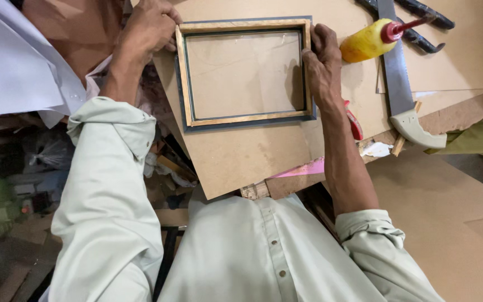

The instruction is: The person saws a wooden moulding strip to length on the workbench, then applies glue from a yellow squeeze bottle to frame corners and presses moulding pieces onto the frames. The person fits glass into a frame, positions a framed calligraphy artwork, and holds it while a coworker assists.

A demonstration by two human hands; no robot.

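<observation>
Glue bottle (367, 40) and saw (401, 78) crowd the frame's (245, 72) right side.

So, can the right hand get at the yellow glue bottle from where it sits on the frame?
Probably yes. The right hand grips the frame's right edge, and the yellow glue bottle lies just beyond it on the board, with nothing between them. It would have to let go of the frame first.

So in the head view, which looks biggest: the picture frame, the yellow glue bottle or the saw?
1. Picture frame, clearly largest.
2. Saw, long but narrow, partly cut off at the top.
3. Yellow glue bottle, smallest.
</observation>
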